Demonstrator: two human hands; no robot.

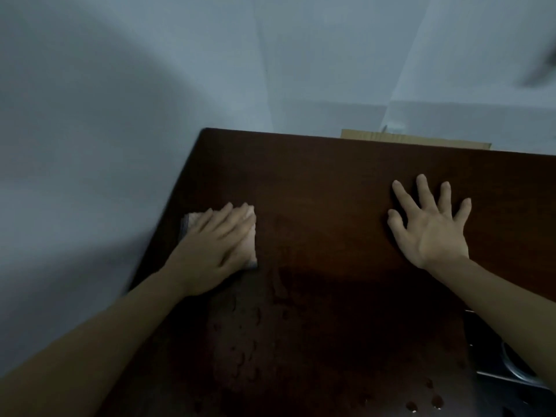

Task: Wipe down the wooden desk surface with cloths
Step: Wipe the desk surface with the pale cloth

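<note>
Low in the frame, we see water drops (pixel 240 356) on our dark brown wooden table (pixel 316 182). Left of middle, our left hand (pixel 216 251) presses flat fingers on the folded pale cloth (pixel 251 242), probably for wiping. At right, our right hand (pixel 430 227) spreads flat, likely steadying us.

Dim, bluish light is washing the scene, leaving the dark wooden desk (pixel 331 182) nearly black below the wrists. A broad soft shadow is spreading over the pale wall (pixel 90 115) beyond the left hand's (pixel 216 245) fingertips. Everything is looking soft and slightly blurred; straight edges are bowing toward the corners. Droplets (pixel 433 401) are catching faint glints.
</note>
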